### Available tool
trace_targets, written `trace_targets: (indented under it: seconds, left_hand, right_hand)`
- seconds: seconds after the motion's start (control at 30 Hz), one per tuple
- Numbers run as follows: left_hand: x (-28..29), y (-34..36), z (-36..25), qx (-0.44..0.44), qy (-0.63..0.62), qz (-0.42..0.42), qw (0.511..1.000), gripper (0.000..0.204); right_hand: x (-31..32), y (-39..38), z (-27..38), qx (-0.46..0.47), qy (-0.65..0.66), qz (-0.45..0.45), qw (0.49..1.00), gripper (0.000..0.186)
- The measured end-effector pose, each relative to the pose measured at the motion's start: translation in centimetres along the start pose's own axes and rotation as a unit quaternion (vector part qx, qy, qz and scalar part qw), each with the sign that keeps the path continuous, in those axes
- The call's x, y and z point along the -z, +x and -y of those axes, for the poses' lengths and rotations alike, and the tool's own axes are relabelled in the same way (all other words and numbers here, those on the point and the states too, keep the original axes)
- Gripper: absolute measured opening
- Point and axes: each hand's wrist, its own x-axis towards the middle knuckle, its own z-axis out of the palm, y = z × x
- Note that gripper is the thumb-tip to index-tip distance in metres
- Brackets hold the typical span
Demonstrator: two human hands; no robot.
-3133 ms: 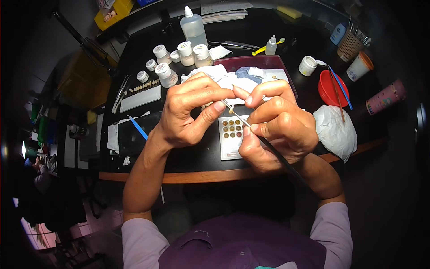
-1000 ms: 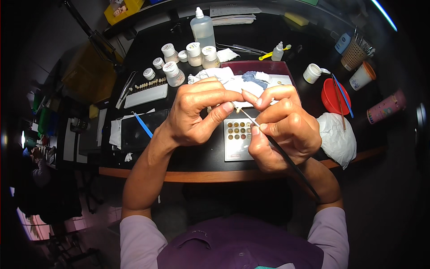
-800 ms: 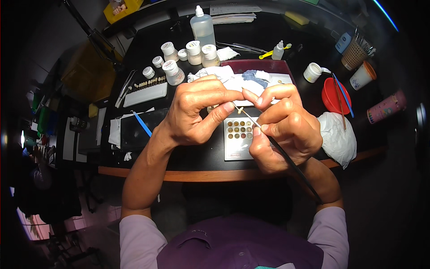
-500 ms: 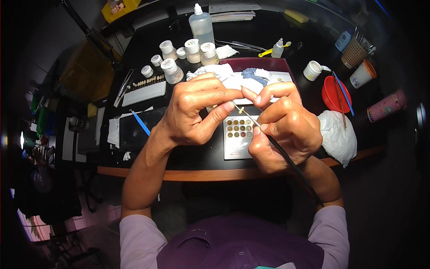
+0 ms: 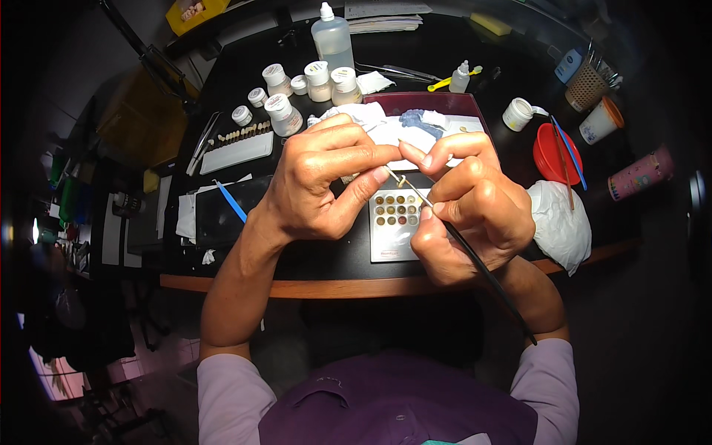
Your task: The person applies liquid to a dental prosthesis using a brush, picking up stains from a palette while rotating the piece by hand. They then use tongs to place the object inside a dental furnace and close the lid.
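Note:
My left hand [image 5: 320, 178] is closed in a pinch on a thin pale holder, mostly hidden by the fingers. At its end is a tiny cream-coloured piece [image 5: 401, 180], which looks like a tooth crown. My right hand [image 5: 478, 211] grips a fine brush [image 5: 483, 273] with a long black handle slanting down to the right. The brush's tip reaches the small piece; whether it touches cannot be made out. The two hands meet at the fingertips. Below them lies a white palette [image 5: 393, 248] with rows of brown, yellow and grey wells, partly covered by my right hand.
White-lidded jars [image 5: 282, 115] and a large clear bottle [image 5: 332, 41] stand at the back left. A tooth shade guide [image 5: 237, 153] lies left. Cloths [image 5: 363, 115] lie behind the hands. On the right are a red bowl [image 5: 556, 154], crumpled white paper [image 5: 560, 226] and a cup [image 5: 599, 122].
The small piece has turned slightly between the hands, and the brush has shifted a little with its handle end lower. Both grips stay the same.

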Motion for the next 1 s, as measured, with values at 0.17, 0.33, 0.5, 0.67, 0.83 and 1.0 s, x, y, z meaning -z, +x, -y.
trace_targets:
  seconds: [0.17,0.33,0.5,0.67,0.83,1.0]
  left_hand:
    - [0.02,0.05,-0.1,-0.002,0.01,0.001,1.0,0.023]
    - [0.05,0.05,-0.11,-0.003,0.008,0.0,1.0,0.025]
    - [0.05,0.02,-0.04,-0.006,0.007,-0.002,1.0,0.025]
    - [0.06,0.05,-0.07,-0.006,0.008,-0.001,1.0,0.025]
    - [0.05,0.02,-0.05,-0.003,0.007,-0.002,1.0,0.024]
    - [0.03,0.1,-0.01,-0.003,0.003,0.0,1.0,0.024]
  right_hand:
    - [0.07,0.08,0.06,0.001,-0.003,0.005,1.0,0.024]
    - [0.1,0.2,0.13,0.002,-0.003,0.011,1.0,0.023]
    - [0.0,0.09,0.1,0.001,0.001,0.01,1.0,0.023]
    - [0.12,0.11,0.14,-0.001,-0.002,0.017,1.0,0.023]
    - [0.25,0.38,0.38,-0.001,-0.002,0.023,1.0,0.023]
    - [0.04,0.07,0.21,-0.003,0.002,0.014,1.0,0.023]
